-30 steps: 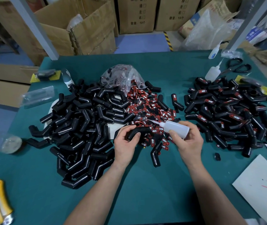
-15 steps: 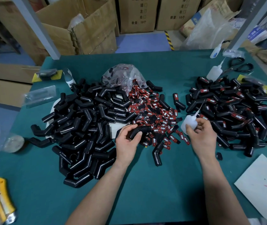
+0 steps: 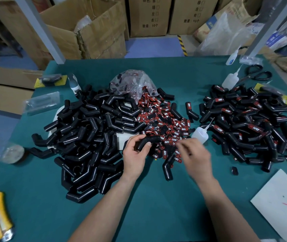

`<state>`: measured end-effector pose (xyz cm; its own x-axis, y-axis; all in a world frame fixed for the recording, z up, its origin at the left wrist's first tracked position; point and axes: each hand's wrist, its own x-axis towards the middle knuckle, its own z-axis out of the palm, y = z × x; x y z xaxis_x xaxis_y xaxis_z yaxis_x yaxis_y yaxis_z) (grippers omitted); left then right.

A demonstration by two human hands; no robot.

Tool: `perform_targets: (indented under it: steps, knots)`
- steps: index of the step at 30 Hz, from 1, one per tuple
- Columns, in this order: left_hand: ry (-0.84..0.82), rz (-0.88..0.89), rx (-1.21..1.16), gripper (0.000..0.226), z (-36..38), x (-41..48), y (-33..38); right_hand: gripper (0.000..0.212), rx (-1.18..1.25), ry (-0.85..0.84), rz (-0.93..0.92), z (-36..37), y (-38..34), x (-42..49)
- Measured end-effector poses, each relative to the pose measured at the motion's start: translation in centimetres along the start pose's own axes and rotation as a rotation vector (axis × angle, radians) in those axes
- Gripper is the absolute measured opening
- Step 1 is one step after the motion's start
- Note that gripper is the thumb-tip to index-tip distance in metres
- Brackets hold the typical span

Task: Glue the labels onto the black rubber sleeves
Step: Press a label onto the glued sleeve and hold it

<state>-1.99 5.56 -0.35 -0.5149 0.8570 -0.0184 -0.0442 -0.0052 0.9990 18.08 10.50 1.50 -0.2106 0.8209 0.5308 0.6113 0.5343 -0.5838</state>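
PILE BY PILE: At centre frame, a worker's left hand (image 3: 134, 154) grips a bent black rubber sleeve (image 3: 148, 139) above the green counter (image 3: 156, 198), beside the heap of red-and-black labels (image 3: 163, 119). The right hand (image 3: 195, 154), blurred by motion, hovers over the near edge of that heap; whether its fingers have closed on a label cannot be told. A glue bottle (image 3: 200, 134) stands just beyond it, nozzle up. Heaps of bare sleeves (image 3: 90, 133) lie at left, labelled sleeves (image 3: 249, 119) at right. The risks look plain: the jumbled labels invite picking up two at once or one face down, and a careless sweep of the right hand could topple the bottle into the heap.
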Motion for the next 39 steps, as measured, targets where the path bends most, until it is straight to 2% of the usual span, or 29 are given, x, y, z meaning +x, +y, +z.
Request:
perform_targets:
  steps: [1, 3, 6, 12, 16, 19, 22, 24, 26, 29, 35, 39]
  knots:
    - [0.002, 0.013, 0.004, 0.027, 0.0, 0.0, 0.1, 0.008, -0.003, -0.114, -0.003, 1.0, -0.4, 0.1]
    - [0.011, 0.026, 0.009, 0.027, 0.0, 0.0, 0.2, 0.016, -0.067, -0.218, 0.016, 2.3, -0.3, 0.9]
    - [0.008, 0.035, -0.001, 0.036, 0.0, 0.1, -0.3, 0.020, -0.081, -0.278, 0.092, 2.7, 0.5, 1.8]
    - [-0.002, 0.016, 0.028, 0.044, 0.1, 0.2, -0.7, 0.015, -0.099, -0.325, 0.048, 2.8, 0.7, 1.7]
    - [0.023, 0.002, 0.022, 0.043, -0.1, 0.2, -0.7, 0.010, -0.224, -0.343, -0.133, 2.6, 1.0, 1.9]
    - [0.016, -0.001, 0.023, 0.046, 0.0, 0.2, -0.7, 0.015, -0.246, -0.488, -0.180, 2.2, 1.2, 2.7]
    - [0.021, 0.001, 0.009, 0.041, -0.1, 0.2, -0.5, 0.021, -0.369, -0.711, -0.171, 2.4, 1.2, 4.0]
    - [0.022, -0.012, -0.013, 0.037, -0.1, 0.2, -0.6, 0.018, -0.383, -0.782, -0.125, 2.6, 0.9, 4.6]
    - [0.020, -0.030, -0.054, 0.034, -0.1, 0.1, -0.7, 0.012, -0.275, -0.762, -0.007, 2.3, 0.7, 4.9]
    - [0.016, -0.086, -0.140, 0.034, -0.1, 0.0, -0.6, 0.009, -0.030, -0.641, 0.187, 1.7, 0.9, 4.7]
    - [0.010, -0.022, -0.139, 0.039, 0.1, 0.0, -0.3, 0.030, 0.552, -0.359, 0.629, 2.3, -0.5, 3.2]
    - [-0.006, -0.008, -0.107, 0.036, 0.0, -0.1, -0.7, 0.014, 0.766, -0.236, 0.683, 2.6, -1.7, 2.2]
